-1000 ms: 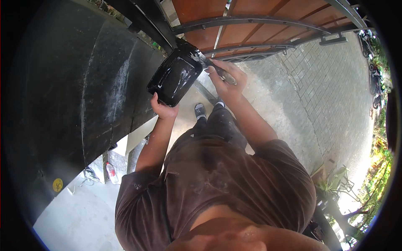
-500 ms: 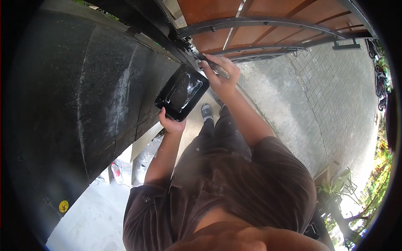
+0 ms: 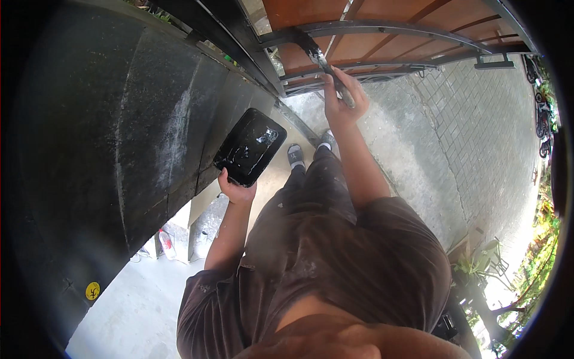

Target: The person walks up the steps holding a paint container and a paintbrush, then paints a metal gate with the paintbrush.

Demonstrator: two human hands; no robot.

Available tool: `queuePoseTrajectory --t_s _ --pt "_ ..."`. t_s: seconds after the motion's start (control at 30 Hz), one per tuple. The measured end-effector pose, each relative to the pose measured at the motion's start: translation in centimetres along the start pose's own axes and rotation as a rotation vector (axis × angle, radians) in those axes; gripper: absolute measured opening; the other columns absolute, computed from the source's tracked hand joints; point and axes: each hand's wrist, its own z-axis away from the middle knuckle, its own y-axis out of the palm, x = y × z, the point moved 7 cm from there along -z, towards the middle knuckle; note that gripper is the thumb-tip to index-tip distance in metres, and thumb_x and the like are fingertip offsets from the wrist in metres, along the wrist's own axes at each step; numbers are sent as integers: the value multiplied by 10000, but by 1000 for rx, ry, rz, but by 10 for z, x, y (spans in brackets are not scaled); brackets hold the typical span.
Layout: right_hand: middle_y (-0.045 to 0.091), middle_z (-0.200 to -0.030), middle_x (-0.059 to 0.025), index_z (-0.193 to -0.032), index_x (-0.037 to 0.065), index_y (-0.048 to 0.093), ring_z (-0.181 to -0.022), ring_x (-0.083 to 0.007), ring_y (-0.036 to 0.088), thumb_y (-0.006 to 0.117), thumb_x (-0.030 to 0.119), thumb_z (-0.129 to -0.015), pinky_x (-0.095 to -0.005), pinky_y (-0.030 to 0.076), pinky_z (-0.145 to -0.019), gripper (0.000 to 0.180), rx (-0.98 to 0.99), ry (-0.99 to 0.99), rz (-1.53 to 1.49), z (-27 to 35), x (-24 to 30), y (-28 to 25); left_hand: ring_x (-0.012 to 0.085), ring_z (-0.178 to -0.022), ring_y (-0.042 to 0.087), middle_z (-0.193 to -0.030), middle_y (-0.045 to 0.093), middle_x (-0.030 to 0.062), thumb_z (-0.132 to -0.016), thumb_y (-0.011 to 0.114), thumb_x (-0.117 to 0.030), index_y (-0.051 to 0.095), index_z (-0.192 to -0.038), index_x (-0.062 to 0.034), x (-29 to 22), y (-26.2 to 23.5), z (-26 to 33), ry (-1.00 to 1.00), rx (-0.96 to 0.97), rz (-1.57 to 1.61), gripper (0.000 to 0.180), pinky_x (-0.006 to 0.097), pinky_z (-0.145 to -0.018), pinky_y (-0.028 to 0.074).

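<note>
My left hand (image 3: 237,188) grips the near end of a black rectangular paint tray (image 3: 230,143), thumb over its rim. Wet dark paint with white glints lies in the tray. In my right hand (image 3: 347,102) is a paintbrush (image 3: 321,60), its handle between thumb and fingers. The dark bristles point up and left, at a curved dark metal bar (image 3: 382,28) of the gate with brown panels (image 3: 406,12). Whether the bristles touch the bar I cannot tell.
A dark wall (image 3: 155,119) with white streaks runs along the left. A dark metal post (image 3: 239,45) stands beside the gate. Paving (image 3: 472,125) lies to the right. A clear bottle (image 3: 167,244) stands low at the left, and a plant (image 3: 487,263) grows at the lower right.
The brush in my right hand has moved away from the post beside the tray, up and right to the gate bar. My left hand has drawn the tray slightly lower and left.
</note>
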Motion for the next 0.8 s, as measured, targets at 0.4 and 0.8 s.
queuePoseTrajectory --t_s 0.4,0.8 --pt "703 -889 -123 -1119 4 716 -728 -186 664 716 -123 -813 -266 517 -610 331 -128 40 8 33 29 8 321 -1355 493 -1463 518 127 -888 541 -450 463 -1460 -79 -27 5 33 -31 85 83 686 515 -1148 376" --pt "649 -848 -106 -1114 59 717 -760 -242 639 780 -52 -777 -321 517 -699 361 -36 77 -78 42 71 54 374 -1350 492 -1455 523 153 -835 551 -486 478 -1446 -71 -50 -9 72 -6 38 57 742 543 -1107 418"
